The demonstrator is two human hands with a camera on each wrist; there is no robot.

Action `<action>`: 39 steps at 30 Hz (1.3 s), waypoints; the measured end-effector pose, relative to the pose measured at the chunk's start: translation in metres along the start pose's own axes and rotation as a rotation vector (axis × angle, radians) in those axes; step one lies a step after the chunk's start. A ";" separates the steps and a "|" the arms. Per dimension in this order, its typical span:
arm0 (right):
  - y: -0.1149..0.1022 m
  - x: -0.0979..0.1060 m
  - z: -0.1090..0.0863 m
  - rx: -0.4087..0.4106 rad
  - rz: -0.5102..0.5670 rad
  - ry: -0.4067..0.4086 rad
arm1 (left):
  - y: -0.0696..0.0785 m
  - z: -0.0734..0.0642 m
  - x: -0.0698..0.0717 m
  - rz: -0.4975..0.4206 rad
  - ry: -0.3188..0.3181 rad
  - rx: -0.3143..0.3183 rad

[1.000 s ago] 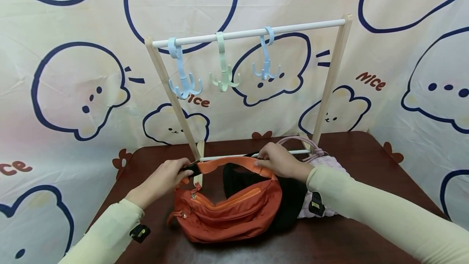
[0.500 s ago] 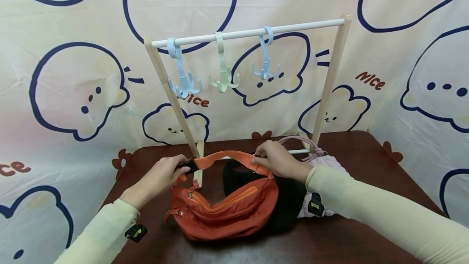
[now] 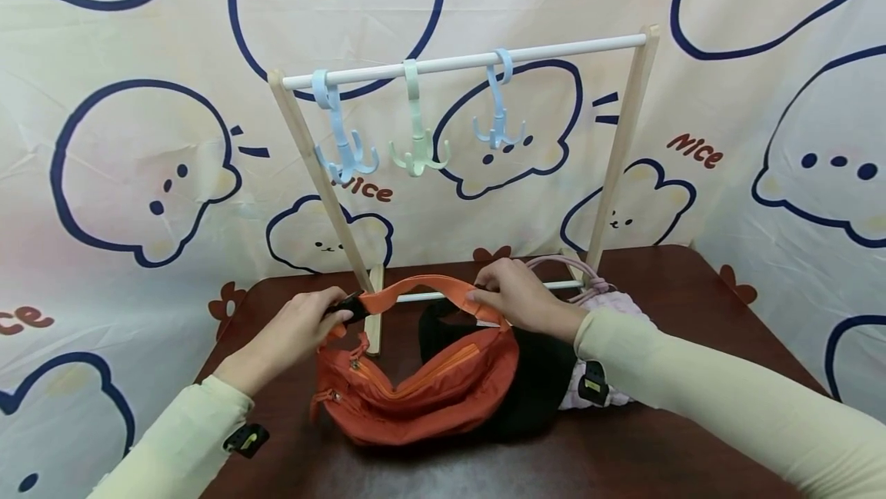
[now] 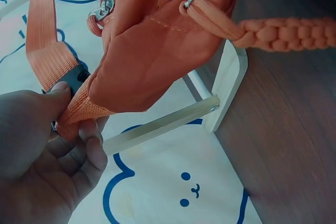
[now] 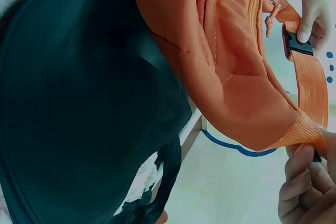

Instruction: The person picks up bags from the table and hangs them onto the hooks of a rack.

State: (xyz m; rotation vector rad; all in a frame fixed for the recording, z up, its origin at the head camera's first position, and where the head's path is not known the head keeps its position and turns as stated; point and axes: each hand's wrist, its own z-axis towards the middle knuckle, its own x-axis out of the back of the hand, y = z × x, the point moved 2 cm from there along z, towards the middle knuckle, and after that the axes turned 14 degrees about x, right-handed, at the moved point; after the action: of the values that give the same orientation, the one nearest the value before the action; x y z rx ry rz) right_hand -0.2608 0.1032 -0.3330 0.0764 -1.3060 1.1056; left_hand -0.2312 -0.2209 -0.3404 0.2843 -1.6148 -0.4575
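An orange waist bag (image 3: 436, 403) with zips and an orange webbing strap (image 3: 424, 282) is held up by its strap, tilted low over the table. My left hand (image 3: 294, 326) pinches the strap at its black buckle (image 3: 354, 307); in the left wrist view, thumb and fingers close on the webbing beside that buckle (image 4: 74, 78). At the strap's other end, my right hand (image 3: 521, 301) grips the webbing where it meets the bag. The right wrist view has the strap (image 5: 311, 90) arching between both hands. A braided orange pull (image 4: 294, 34) hangs off the bag's left end.
Behind the bag stands a wooden rack with a white top rail (image 3: 574, 47). Two blue hooks and a green hook (image 3: 418, 149) hang from it. A black cloth item (image 3: 543, 384) and a pale pink quilted bag (image 3: 619, 307) lie right of the orange bag on the brown table (image 3: 699, 345).
Both hands have raised the strap slightly and shifted a little left, and the bag has moved up and left with them. The view has drifted slightly too.
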 end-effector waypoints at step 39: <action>-0.022 0.012 0.018 0.108 0.037 0.128 | 0.017 -0.011 0.027 0.065 0.302 -0.045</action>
State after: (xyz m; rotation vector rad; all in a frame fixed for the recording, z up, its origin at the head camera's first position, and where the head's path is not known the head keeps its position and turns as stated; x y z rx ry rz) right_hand -0.2603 0.0879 -0.3056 0.0611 -1.1367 1.1929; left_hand -0.2213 -0.2196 -0.3077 0.2531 -1.3130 -0.3810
